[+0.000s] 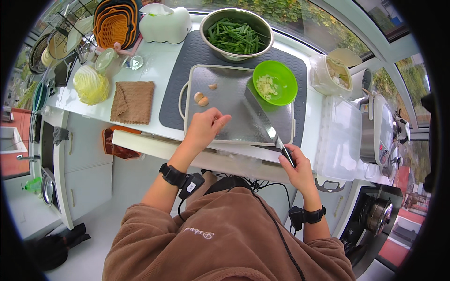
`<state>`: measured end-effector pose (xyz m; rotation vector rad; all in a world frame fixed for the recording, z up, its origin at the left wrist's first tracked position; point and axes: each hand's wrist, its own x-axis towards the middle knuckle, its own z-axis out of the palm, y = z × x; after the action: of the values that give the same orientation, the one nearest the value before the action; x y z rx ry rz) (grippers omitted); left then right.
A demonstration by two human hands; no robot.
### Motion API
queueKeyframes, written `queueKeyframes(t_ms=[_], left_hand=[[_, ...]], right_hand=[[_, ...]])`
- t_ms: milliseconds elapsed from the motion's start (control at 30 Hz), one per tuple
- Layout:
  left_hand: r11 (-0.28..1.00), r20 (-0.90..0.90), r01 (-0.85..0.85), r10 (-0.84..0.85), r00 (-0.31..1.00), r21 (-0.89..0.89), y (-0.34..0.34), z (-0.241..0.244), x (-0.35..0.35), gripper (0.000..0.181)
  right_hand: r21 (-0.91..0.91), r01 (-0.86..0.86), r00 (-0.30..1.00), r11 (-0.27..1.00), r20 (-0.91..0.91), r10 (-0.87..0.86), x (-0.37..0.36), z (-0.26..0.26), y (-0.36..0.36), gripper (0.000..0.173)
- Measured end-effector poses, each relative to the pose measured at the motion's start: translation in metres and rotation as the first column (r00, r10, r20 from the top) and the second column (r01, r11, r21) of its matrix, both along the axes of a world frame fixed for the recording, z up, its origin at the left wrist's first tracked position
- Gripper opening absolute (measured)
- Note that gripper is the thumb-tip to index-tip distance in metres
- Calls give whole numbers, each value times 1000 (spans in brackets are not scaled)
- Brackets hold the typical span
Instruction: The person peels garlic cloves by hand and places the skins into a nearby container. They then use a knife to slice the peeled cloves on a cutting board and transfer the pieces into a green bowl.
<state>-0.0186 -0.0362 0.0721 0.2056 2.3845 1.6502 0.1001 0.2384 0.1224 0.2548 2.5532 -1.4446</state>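
Observation:
My right hand (pixel 297 166) grips the black handle of a kitchen knife (pixel 262 117), whose broad blade points away over the right part of a metal-faced cutting board (pixel 225 80). The blade's tip is beside a green bowl (pixel 286 82) that holds sliced garlic (pixel 266 86). My left hand (pixel 208 127) hovers over the board's near left part with its fingers curled; whether something small is between them cannot be told. Several garlic cloves (pixel 203 101) lie on the board beyond it. Behind the board stands a steel bowl (pixel 236 56) of cut green stalks (pixel 236 37).
A folded brown cloth (pixel 135 102) and a cabbage (pixel 91 85) lie on the left. Orange baskets (pixel 114 30) and a white tissue box (pixel 165 26) stand behind. To the right are a clear plastic bin (pixel 339 140) and a cooker (pixel 376 130). A drawer (pixel 158 147) below stands pulled out.

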Motion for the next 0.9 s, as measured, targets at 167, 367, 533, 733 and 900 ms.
queueKeyframes(t_ms=[167, 367, 533, 733, 900], left_hand=[[786, -319, 207, -456, 831, -583, 21, -26, -29, 23], [907, -304, 367, -416, 857, -206, 28, -32, -45, 44], [971, -239, 103, -155, 959, -215, -1, -24, -19, 45], [976, -396, -133, 55, 917, -174, 37, -43, 8, 25], [983, -493, 54, -134, 860, -173, 39, -47, -6, 26]], right_hand=[[-61, -1, 997, 998, 72, 5, 2, -3, 8, 29], [-54, -8, 999, 999, 37, 10, 1, -10, 12, 29], [-71, -7, 998, 997, 65, 11, 4, -14, 16, 30], [4, -18, 996, 1000, 89, 18, -2, -10, 8, 26], [145, -73, 992, 987, 115, 56, -7, 4, 6, 25]])
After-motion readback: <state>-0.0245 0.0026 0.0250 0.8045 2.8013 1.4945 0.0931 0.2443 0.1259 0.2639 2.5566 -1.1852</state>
